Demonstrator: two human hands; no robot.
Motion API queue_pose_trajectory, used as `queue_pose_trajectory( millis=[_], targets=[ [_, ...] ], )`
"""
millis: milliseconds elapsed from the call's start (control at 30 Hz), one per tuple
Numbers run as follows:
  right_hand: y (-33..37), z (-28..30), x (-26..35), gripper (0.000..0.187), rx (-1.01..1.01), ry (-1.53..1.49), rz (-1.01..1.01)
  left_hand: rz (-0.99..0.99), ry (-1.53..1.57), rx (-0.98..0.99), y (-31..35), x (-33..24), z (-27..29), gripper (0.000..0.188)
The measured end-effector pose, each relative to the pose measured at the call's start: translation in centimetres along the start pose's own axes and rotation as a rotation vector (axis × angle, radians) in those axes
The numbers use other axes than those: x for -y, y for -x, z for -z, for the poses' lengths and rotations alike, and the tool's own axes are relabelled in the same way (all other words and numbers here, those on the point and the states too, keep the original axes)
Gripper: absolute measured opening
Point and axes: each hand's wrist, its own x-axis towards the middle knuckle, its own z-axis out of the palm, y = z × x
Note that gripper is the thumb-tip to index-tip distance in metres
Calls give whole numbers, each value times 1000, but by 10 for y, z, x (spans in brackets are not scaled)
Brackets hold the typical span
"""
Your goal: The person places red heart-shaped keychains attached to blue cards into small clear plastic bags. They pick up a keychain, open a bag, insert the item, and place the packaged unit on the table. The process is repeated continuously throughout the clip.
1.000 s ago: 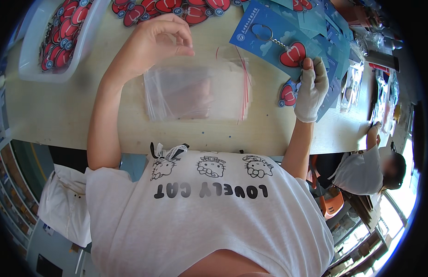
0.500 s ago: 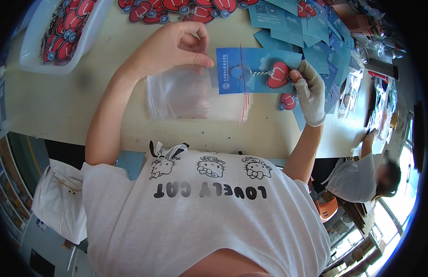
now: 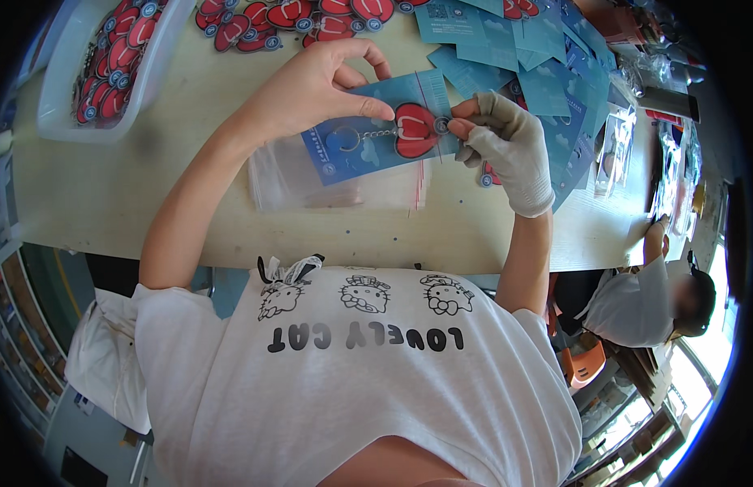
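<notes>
A blue card (image 3: 332,162) with a red-pendant keychain (image 3: 415,130) on its face is held up between my two hands, slightly tilted. The keychain's ring and short chain run leftward from the pendant. My left hand (image 3: 324,88) grips the card's upper edge, thumb on the front by the pendant, other fingers partly hidden behind. My right hand (image 3: 510,150), in a white glove with bare fingertips, pinches the right end at the pendant's small round tag. A thin red line crosses the card; whether a clear bag covers it, I cannot tell. Below lies a stack of clear bags (image 3: 283,183) with red strips.
At the upper left stands a translucent plastic bin (image 3: 133,122) of red keychains. More keychains (image 3: 287,15) lie along the table's (image 3: 92,195) far side. Blue cards (image 3: 547,89) are piled at the right. Farther right, another person (image 3: 636,304) sits at the table.
The card has moved left and tilted, its right end now higher. My left hand, empty above the bags before, now grips it. My right hand has shifted left with the card.
</notes>
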Motion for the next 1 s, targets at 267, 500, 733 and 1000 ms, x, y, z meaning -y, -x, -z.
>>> queue_pose_trajectory(
  millis=[267, 500, 733, 1000],
  targets=[
    [-3, -5, -23, 16, 232, -4, 84, -122, -123, 47, -12, -15, -19, 27],
    [12, 11, -24, 35, 141, -127, 305, -120, -154, 45, -18, -30, -34, 28],
    [59, 52, -36, 30, -284, -52, 102, -548, -456, -301, -56, -52, -74, 32],
    [65, 224, -116, 53, -1025, 330, -126, -531, -405, -104, -67, -36, -82, 24]
  ],
)
